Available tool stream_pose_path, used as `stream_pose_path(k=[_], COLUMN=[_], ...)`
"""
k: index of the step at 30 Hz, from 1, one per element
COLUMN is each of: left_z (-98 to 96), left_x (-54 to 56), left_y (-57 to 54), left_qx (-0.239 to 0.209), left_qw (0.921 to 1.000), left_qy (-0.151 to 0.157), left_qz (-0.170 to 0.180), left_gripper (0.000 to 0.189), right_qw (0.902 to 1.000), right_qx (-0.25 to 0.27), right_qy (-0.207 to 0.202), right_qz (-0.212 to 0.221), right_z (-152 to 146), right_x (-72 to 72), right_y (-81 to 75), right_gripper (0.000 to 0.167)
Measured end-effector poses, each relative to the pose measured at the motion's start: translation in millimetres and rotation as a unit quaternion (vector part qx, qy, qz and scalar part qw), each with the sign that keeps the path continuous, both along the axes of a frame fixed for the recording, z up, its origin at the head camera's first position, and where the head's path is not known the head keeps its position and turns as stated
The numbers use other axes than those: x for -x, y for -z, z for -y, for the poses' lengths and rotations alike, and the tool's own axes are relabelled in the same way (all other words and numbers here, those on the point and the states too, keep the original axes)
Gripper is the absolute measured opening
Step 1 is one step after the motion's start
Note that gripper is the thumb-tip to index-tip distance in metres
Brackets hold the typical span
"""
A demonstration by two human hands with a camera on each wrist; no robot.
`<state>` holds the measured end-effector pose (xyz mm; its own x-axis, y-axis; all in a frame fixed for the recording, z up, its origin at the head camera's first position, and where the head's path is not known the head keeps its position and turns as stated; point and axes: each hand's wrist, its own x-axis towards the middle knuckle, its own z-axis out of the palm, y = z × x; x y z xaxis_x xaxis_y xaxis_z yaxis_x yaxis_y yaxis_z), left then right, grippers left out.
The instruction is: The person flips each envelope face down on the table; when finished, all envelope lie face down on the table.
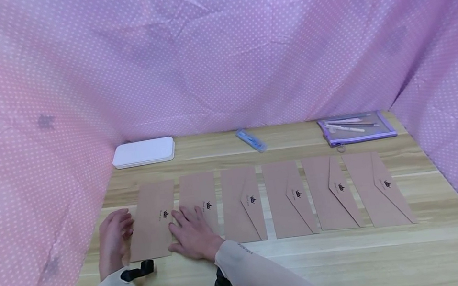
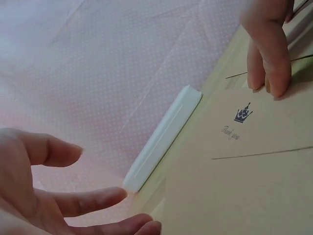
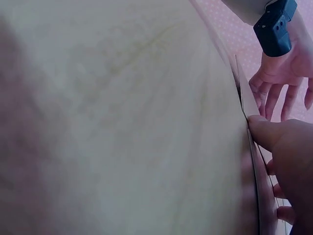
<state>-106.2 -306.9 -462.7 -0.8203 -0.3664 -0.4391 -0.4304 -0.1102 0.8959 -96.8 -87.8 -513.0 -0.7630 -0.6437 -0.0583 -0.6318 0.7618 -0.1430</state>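
Several brown paper envelopes lie in a row, each printed with a small dark crown. My left hand [image 1: 113,238] is at the left edge of the leftmost envelope [image 1: 148,226]; in the left wrist view its fingers [image 2: 93,200] are loosely bent with nothing between them. Across the gap to the second envelope [image 1: 197,190] lies my right hand [image 1: 194,234], its fingers spread. Fingertips of the right hand [image 2: 271,54] touch the paper close to the crown in the left wrist view. In the right wrist view the right thumb [image 3: 264,132] rests at an envelope's edge.
Along the back of the wooden table [image 1: 272,272] are a white case [image 1: 143,153], a blue packet [image 1: 251,140] and a purple-edged zip pouch [image 1: 357,128] holding pens. Further envelopes [image 1: 245,218] with pointed flaps continue rightward. Pink dotted cloth [image 1: 219,67] hangs behind and on both sides.
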Motion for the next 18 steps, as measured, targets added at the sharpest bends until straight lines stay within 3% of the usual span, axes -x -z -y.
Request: stream_pose_path(k=[2,6,10,18], left_z=[1.0,2.2,1.7,3.9], left_x=[-0.9,-2.9,-3.6,-7.9], left_y=[-0.6,-1.2,-1.4,-0.9], left_qx=[-0.033,-0.057,-0.055,-0.055], left_qw=[0.9993,0.9979,0.9968,0.9925], left_qy=[-0.013,0.015,0.046,0.063], left_qz=[-0.012,-0.025,-0.035,-0.089], left_gripper=[0.022,0.017,0.013,0.014], right_qw=[1.0000,1.0000,0.9999,0.9999], right_qx=[0.001,0.006,0.008,0.007], right_qy=[0.000,0.001,0.001,-0.008], right_qz=[0.001,0.004,0.007,0.010], right_z=[-0.4,-0.7,0.2,2.2], right_x=[0.6,1.0,0.8,2.4], right_y=[0.2,-0.3,-0.7,-7.1], right_gripper=[0.057,0.057,0.056,0.051])
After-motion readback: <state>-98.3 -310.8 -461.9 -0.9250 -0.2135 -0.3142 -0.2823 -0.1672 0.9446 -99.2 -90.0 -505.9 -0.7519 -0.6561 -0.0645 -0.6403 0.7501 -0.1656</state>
